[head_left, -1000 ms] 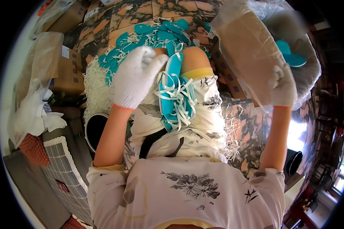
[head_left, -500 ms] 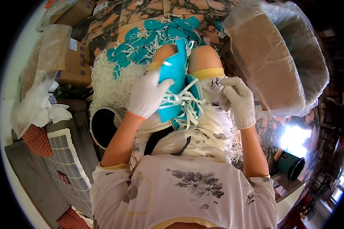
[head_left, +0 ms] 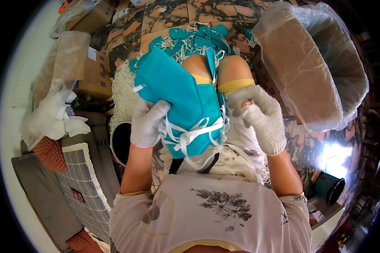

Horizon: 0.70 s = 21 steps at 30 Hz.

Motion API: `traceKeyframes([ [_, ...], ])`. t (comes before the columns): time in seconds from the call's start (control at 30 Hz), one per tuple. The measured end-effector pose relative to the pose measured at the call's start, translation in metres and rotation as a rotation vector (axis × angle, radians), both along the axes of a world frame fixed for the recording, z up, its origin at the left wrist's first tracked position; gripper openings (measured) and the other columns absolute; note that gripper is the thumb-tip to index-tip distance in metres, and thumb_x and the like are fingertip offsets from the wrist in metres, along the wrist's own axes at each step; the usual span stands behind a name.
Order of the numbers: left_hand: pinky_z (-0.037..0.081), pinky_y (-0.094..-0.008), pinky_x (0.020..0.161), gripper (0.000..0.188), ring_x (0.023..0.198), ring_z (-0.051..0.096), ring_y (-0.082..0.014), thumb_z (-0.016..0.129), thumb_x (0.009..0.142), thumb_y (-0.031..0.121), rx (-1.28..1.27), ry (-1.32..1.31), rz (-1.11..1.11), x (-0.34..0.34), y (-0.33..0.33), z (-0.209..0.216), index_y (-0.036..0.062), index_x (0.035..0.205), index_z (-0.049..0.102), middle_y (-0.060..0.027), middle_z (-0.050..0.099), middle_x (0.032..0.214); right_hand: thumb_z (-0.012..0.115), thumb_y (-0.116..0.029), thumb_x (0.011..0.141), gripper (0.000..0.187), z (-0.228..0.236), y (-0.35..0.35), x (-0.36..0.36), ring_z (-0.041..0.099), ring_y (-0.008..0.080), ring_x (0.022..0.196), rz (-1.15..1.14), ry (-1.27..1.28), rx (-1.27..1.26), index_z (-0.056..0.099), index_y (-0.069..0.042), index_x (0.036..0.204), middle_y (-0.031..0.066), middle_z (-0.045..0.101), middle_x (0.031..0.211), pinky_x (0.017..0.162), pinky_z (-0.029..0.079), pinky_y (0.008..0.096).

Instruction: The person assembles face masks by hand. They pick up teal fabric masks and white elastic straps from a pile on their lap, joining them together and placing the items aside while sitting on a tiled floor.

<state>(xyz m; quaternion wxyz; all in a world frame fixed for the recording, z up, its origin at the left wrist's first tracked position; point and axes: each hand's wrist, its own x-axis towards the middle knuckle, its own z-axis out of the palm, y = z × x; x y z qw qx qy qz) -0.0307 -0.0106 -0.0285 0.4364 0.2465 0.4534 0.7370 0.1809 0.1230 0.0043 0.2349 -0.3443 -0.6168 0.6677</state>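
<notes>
the left hand (head_left: pixel 150 122), in a white knitted glove, is closing firmly on a teal mask (head_left: pixel 169 80), its thumb lying across the front near the lower left edge. the right hand (head_left: pixel 261 118), gloved alike, is staying apart from the mask, just beside it over the thigh, with fingers half curled toward the thumb; whether it is pinching anything, i cannot tell. the mask is tilting above the lap, its upper end pointing away to the left, and white straps (head_left: pixel 192 137) are looping across its lower part. more teal fabric is showing along its right side, though i cannot tell whether it belongs to the same piece.

below, the patterned pale trousers (head_left: pixel 240 149) are ending in yellow cuffs above the bare knees. beyond the knees, a pile of teal pieces (head_left: pixel 179 33) with white ties is lying on the marbled floor (head_left: pixel 166 19), and a heap of white strips (head_left: pixel 120 103) is spreading to its left. a dark round bin (head_left: pixel 121 145) is standing near the left forearm.

farther out, a plastic-lined carton (head_left: pixel 299 71) is standing open on the right, a brown carton (head_left: pixel 95 80) is sitting on the left, and a checked cover (head_left: pixel 86 177) is draping over a grey sofa (head_left: pixel 42 189).
</notes>
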Motion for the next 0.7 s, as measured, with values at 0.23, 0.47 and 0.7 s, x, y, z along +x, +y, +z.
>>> traceKeyframes([
  [0.23,0.055,-0.0303,0.079,0.026,0.088,0.066,-0.0165,0.061,0.089,0.0,-0.228,0.35,-0.248,-0.007,-0.002,0.002,-0.0034,0.115,0.06,-0.0091,0.067,0.102,0.073,-0.014,0.082,0.02,-0.022,0.005,-0.009,0.056,0.0104,0.075,0.077,-0.098,0.202,0.067,-0.001,0.096,0.0031,0.063,0.084,0.07,0.047,0.0272],
  [0.47,0.052,-0.034,0.086,0.034,0.096,0.064,-0.019,0.059,0.093,0.011,-0.109,0.226,-0.115,-0.029,-0.017,-0.003,-0.0041,0.123,0.055,-0.011,0.065,0.109,0.06,-0.007,0.088,0.019,-0.001,0.021,-0.015,0.06,0.0225,0.081,-0.16,-0.133,0.585,0.063,-0.002,0.106,0.0124,0.062,0.091,0.075,0.049,0.0321],
  [0.7,0.05,-0.029,0.082,0.036,0.093,0.061,-0.0125,0.062,0.093,0.014,-0.182,0.244,-0.168,0.021,0.01,0.014,-0.0017,0.125,0.057,-0.006,0.064,0.11,0.058,-0.005,0.09,0.02,0.004,0.008,-0.03,0.055,0.0099,0.086,-0.159,-0.081,0.445,0.064,-0.001,0.109,0.0043,0.062,0.094,0.078,0.047,0.0265],
])
